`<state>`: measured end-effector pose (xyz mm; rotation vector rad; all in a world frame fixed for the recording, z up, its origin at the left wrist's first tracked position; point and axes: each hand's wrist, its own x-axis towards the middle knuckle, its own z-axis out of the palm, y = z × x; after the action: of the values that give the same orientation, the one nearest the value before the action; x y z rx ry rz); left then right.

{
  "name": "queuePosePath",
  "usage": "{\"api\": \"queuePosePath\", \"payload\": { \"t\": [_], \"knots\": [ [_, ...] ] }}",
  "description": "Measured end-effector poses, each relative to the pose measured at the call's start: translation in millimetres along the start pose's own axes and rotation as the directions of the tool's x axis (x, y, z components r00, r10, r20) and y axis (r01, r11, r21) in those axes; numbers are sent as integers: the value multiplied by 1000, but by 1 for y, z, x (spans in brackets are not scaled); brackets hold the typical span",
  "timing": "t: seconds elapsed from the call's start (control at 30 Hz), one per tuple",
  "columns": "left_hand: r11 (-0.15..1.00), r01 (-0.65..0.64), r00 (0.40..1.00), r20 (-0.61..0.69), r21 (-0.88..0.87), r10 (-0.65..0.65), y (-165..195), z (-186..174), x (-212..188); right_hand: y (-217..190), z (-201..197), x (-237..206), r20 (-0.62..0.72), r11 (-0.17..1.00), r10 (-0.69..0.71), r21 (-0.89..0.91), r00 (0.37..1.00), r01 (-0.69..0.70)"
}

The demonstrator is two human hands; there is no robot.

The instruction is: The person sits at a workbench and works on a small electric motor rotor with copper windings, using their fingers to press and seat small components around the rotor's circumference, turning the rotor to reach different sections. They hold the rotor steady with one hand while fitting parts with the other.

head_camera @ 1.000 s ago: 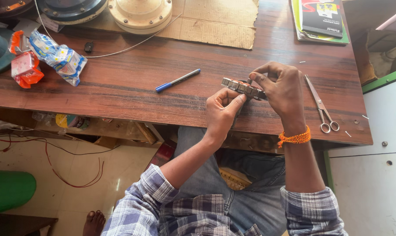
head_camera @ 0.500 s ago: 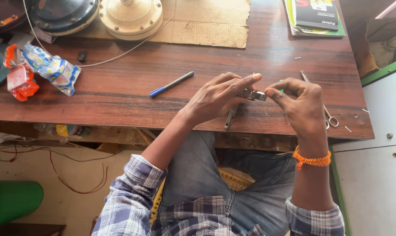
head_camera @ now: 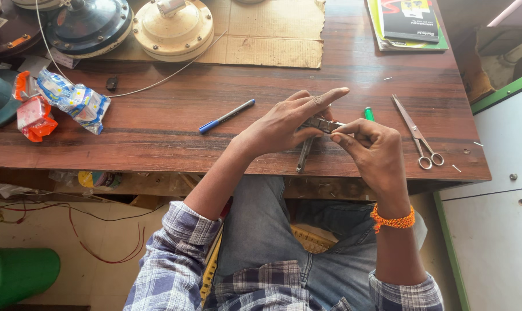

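Your two hands meet over the near edge of the counter (head_camera: 157, 144), a bit right of the middle. Your left hand (head_camera: 284, 124) grips a small metal part (head_camera: 317, 123) from the left, with the first finger stuck out straight. Your right hand (head_camera: 373, 147) pinches the right end of the same part between thumb and fingertips. So both hands are closed on it, and it sits just above the wood, between them.

I think you are in the middle of the job. The part is picked up and you are working on its right end. A thin metal bar (head_camera: 304, 155) hangs down from it toward you, so it does not look finished or put away yet. I cannot tell what the fingertips are turning or pushing; it is too small.

The part lies long-ways from left to right, with its right end a little nearer to you. The bar points another way, from the part down toward the near edge.

The scissors (head_camera: 416, 135) lie just right of your right hand. The blue pen (head_camera: 226, 116) lies left of your left hand.
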<state>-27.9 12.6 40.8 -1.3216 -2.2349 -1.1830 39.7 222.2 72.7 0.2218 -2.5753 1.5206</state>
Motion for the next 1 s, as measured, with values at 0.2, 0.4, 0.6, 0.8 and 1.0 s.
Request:
{"api": "queuePosePath", "payload": {
  "t": [0.2, 0.4, 0.6, 0.8, 1.0],
  "knots": [
    [999, 16, 999, 32, -46, -14, -4, 1, -3, -2, -6, 11, 87, 999, -39, 8, 995, 38],
    [1000, 1, 1000, 23, -28, 0, -6, 1, 0, 2, 4, -1, 57, 998, -41, -45, 998, 44],
    [999, -30, 999, 17, -14, 30, -5, 3, -2, 12, 7, -8, -13, 999, -45, 20, 999, 45],
    [985, -168, 985, -40, 28, 169, -9, 2, -10, 25, 40, -15, -138, 994, -95, 39, 986, 101],
    [888, -212, 912, -243, 409, 330, -9, 23, -33, 33, 42, -32, -137, 992, -100, 60, 986, 109]
  ]
}}
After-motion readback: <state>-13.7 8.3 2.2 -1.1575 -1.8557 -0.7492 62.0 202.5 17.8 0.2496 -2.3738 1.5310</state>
